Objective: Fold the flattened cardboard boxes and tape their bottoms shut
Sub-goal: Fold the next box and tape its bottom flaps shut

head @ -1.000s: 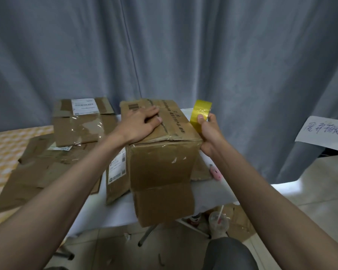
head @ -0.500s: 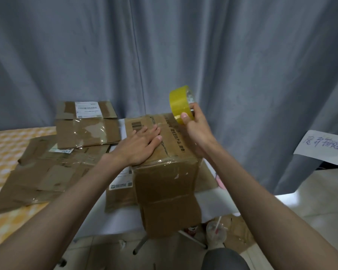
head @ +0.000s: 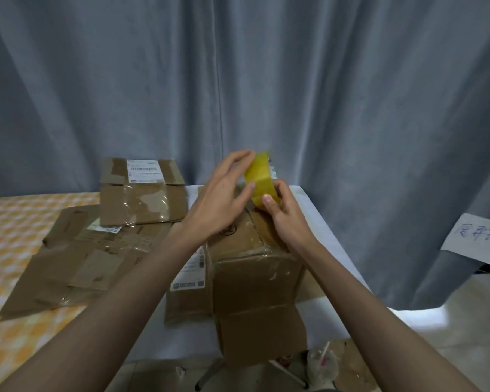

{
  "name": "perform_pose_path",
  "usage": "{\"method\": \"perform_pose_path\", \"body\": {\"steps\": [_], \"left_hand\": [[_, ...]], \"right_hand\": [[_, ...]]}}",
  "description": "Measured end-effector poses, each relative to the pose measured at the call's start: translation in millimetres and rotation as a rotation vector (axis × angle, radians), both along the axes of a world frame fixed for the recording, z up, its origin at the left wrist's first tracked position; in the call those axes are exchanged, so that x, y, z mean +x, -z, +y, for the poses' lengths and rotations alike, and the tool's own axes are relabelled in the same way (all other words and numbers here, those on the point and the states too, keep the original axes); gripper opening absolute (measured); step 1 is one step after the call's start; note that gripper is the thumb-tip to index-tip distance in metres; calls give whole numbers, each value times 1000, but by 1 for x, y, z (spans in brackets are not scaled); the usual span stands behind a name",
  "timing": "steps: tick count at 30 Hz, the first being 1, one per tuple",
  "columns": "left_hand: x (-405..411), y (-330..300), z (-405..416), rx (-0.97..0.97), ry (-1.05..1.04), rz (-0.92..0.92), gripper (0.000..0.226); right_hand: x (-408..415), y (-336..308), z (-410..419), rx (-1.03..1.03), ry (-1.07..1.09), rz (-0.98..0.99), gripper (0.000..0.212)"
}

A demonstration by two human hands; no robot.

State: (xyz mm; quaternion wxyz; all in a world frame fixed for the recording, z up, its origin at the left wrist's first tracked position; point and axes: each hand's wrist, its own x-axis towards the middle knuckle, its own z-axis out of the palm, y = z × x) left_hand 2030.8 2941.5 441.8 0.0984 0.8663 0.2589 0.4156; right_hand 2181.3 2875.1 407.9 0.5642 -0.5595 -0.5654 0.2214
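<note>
My right hand (head: 287, 219) grips a yellow tape roll (head: 262, 179) and holds it up above the far end of a folded cardboard box (head: 255, 275). The box stands on the white table (head: 320, 222) at its near edge, one flap hanging down over the front. My left hand (head: 221, 196) is lifted off the box, its fingers stretched out, with fingertips and thumb touching the roll's left side. Flattened cardboard boxes (head: 79, 267) lie in a loose pile to the left.
A second folded box (head: 142, 193) with a white label stands at the back left. A flat box with a label (head: 187, 281) leans beside the near box. Grey curtain (head: 351, 108) hangs behind. A plastic cup (head: 321, 363) and cardboard lie on the floor below.
My left hand left the box top and rose to the tape roll. My right hand carried the roll from the box's right side up over its far end.
</note>
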Motion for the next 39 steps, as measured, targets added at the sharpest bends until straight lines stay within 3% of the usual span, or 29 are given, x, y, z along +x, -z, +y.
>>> {"method": "perform_pose_path", "body": {"steps": [7, 13, 19, 23, 27, 30, 39], "left_hand": [[7, 5, -11, 238, -68, 26, 41], [14, 2, -14, 252, -131, -59, 27], [21, -3, -14, 93, -142, -151, 22], [24, -8, -14, 36, -154, -200, 30], [31, -12, -18, -61, -241, -259, 29], [33, -16, -18, -152, -232, -326, 20], [28, -10, -23, -35, -210, -267, 8]], "right_hand": [[3, 2, 0, 51, -24, 55, 13], [5, 4, 3, 58, 2, 25, 16], [5, 7, 6, 57, 23, 8, 26], [7, 10, 9, 69, 27, -11, 21], [8, 10, 9, 52, 38, -45, 32], [8, 7, 6, 70, 48, -57, 23], [3, 5, 4, 90, 68, -60, 15]]}}
